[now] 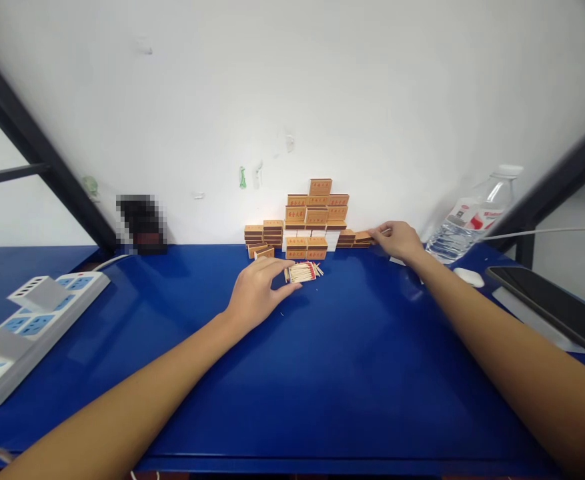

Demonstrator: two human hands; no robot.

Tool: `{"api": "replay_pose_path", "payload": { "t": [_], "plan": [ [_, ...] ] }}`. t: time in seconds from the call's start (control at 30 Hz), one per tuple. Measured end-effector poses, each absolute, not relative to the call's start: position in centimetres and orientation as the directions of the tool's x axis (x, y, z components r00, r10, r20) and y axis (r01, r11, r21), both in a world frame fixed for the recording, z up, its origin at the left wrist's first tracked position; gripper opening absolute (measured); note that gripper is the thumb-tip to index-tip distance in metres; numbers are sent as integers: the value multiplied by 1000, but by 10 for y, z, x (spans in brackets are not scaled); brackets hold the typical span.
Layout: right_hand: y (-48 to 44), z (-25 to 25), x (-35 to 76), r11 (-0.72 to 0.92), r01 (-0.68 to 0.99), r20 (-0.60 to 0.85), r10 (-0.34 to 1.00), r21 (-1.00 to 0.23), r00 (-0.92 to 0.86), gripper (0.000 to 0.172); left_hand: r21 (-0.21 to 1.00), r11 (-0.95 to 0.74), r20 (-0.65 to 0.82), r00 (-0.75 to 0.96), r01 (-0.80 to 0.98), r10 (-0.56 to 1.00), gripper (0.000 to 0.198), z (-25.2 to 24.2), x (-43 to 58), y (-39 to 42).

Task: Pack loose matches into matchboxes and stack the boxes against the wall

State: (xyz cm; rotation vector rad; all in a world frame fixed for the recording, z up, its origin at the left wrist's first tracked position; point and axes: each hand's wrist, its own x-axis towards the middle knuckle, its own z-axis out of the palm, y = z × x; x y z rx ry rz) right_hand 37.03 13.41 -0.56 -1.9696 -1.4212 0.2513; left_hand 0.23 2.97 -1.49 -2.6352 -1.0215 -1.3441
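Note:
My left hand (258, 290) rests on the table with thumb and fingers curved round the near end of a small pile of red-tipped matches (302, 272). Whether a tray lies under them I cannot tell. At the right end of the matchbox row, my right hand (397, 240) pinches a matchbox (363, 237) on top of a low stack. Behind the matches stands a block of orange matchboxes (306, 248). A stepped tower of matchboxes (317, 215) rises against the wall on white-sided boxes (332, 240). Stacked matchboxes (273, 233) sit to the left, one box tilted.
The blue table (292, 387) meets a white wall. A power strip (47, 327) with plugs lies at left, near a pixelated dark object (145, 223). On the right are a tilted water bottle (475, 213), a small white case (469, 277) and a phone (552, 303).

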Motion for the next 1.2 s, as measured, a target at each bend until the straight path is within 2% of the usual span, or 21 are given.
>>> {"api": "replay_pose_path", "payload": {
  "t": [0.17,0.3,0.37,0.4,0.47,0.5,0.53,0.7,0.8,0.97,1.07,1.2],
  "plan": [
    [128,-10,369,-174,899,307,900,-402,311,30,264,-787,727,421,558,543,32,-16,2,30],
    [110,6,358,-195,904,374,861,-381,344,32,278,-773,725,403,569,558,34,-16,3,30],
    [92,19,342,-148,874,358,871,-463,337,31,288,-760,733,376,583,567,35,-15,4,29],
    [81,24,331,-91,835,274,920,-543,279,33,295,-751,740,356,591,571,36,-15,5,29],
    [57,31,305,-8,642,-22,1000,-767,-15,40,318,-731,755,305,604,581,37,-14,6,28],
    [45,33,291,-29,525,-139,975,-851,-172,43,332,-719,760,278,610,587,37,-14,6,27],
    [35,32,277,-59,433,-190,946,-900,-264,44,344,-709,763,257,615,594,38,-14,7,26],
    [7,18,222,-111,156,-144,965,-981,-217,29,351,-699,774,227,623,591,40,-12,11,22],
    [8,9,211,-141,73,-151,976,-987,-155,25,363,-707,761,244,607,601,41,-13,13,19],
    [27,8,227,-77,184,-86,995,-980,-40,24,380,-708,721,289,596,630,45,-15,16,17],
    [44,14,251,-28,364,0,997,-931,76,27,392,-660,685,275,641,674,28,-16,16,18],
    [65,20,281,-83,557,-60,996,-826,60,28,376,-606,624,292,701,725,11,-18,14,22]
  ]
}}
